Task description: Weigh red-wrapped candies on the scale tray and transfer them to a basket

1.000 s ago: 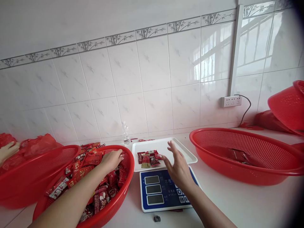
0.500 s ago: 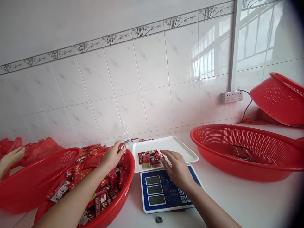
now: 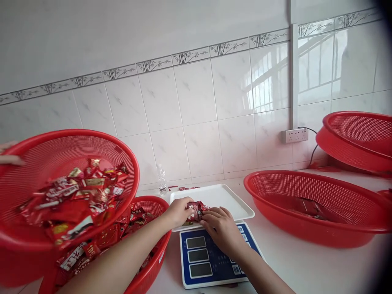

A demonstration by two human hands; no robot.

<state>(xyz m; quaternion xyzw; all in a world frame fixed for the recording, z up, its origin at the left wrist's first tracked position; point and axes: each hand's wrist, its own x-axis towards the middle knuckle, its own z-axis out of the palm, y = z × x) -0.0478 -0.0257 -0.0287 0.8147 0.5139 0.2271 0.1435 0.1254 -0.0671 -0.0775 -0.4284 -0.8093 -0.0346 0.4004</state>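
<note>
My left hand (image 3: 178,212) and my right hand (image 3: 219,225) meet over the white tray (image 3: 228,199) that sits on the blue scale (image 3: 211,254). Both close in around a small heap of red wrapped candies (image 3: 196,208) on the tray, fingers curled against it. A red basket (image 3: 150,253) full of the same red packets stands under my left forearm. Above it at the left, a second red basket (image 3: 65,185) is tipped up, with packets sliding down inside it; another person's fingers (image 3: 9,158) show at its far left rim.
A wide red basket (image 3: 315,208) with a few dark packets lies to the right of the scale. More red baskets (image 3: 357,141) are stacked at the far right. A clear bottle (image 3: 162,178) stands by the tiled wall, a socket (image 3: 293,135) further right.
My left hand left the candy basket and came onto the tray; my right hand dropped onto the candy heap. The left basket, flat before, has been lifted and tilted.
</note>
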